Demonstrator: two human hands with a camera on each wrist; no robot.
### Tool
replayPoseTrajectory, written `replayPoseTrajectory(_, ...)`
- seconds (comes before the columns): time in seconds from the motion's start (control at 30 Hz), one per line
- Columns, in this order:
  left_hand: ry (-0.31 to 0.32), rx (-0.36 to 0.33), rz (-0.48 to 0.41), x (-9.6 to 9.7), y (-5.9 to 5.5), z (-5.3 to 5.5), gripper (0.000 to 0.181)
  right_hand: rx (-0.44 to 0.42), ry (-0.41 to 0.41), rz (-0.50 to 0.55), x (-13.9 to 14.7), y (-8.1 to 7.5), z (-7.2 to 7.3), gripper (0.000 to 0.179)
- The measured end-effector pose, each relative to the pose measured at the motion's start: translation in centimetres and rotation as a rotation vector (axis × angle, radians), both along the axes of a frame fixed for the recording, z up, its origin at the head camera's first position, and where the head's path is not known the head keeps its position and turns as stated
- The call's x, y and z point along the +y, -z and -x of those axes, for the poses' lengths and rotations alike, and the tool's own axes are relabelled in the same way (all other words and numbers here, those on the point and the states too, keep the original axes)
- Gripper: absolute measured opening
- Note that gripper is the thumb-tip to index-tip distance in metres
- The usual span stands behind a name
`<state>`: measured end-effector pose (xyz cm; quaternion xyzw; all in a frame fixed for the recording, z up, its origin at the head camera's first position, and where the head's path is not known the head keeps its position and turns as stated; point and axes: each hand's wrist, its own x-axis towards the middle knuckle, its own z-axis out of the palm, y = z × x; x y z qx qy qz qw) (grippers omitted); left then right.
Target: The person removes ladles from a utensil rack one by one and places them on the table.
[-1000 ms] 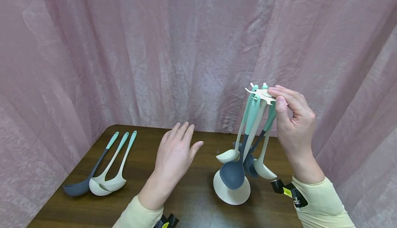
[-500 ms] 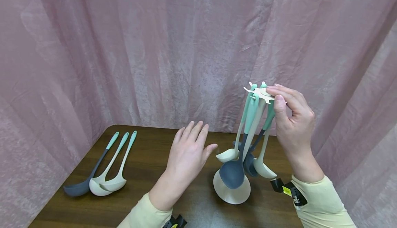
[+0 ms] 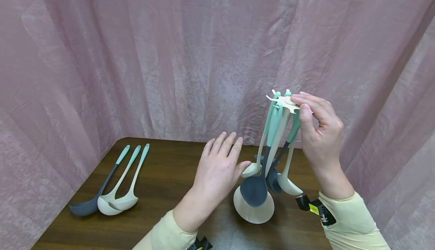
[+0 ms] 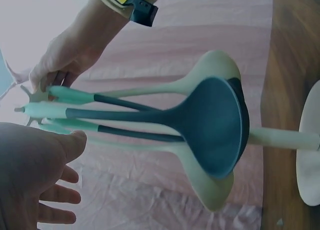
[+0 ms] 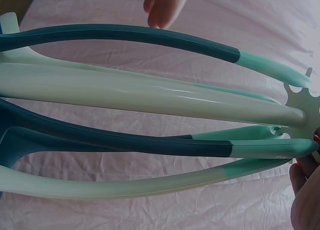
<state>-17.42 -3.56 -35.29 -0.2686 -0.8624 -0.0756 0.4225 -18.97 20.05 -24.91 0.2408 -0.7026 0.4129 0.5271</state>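
Observation:
A white utensil stand (image 3: 253,216) with a round base carries several ladles with mint-green handles, hung from its hooked top. My right hand (image 3: 321,129) pinches the edge of that top between thumb and fingers, as the right wrist view also shows beside the hook plate (image 5: 300,97). A dark blue ladle (image 3: 254,191) hangs at the front, and a white ladle (image 3: 289,185) on the right. My left hand (image 3: 217,170) hovers left of the stand, fingers straight and spread, holding nothing. Its thumb overlaps another white ladle (image 3: 252,170) in the head view.
On the left of the brown wooden table (image 3: 163,163) lie a dark blue ladle (image 3: 85,207) and two white ladles, the left one (image 3: 105,207) partly under the right one (image 3: 126,201). A pink curtain (image 3: 217,53) hangs behind the table.
My left hand has moved right, towards the stand, with its fingers still spread. The right hand stays at the stand's top, and the ladles on the table have not moved.

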Motion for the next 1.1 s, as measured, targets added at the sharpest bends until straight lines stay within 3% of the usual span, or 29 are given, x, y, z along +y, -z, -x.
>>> replayPoseTrajectory(0.37,0.062,0.023,-0.024,2.1,-0.3,-0.1,0.063,0.004,0.006,0.004,0.2,0.1,0.3,0.027)
replayPoseTrajectory(0.63,0.142,-0.024,-0.093,3.5,0.0,0.0,0.056,-0.001,0.007,-0.003,0.5,0.3,0.5,0.027)
replayPoseTrajectory(0.9,0.230,-0.154,-0.150,4.4,0.3,0.0,0.050,0.008,0.010,-0.003,0.5,0.4,0.6,0.027)
replayPoseTrajectory(1.1,0.272,-0.166,-0.208,4.8,0.6,0.1,0.045,0.009,0.011,-0.004,0.5,0.4,0.5,0.027)
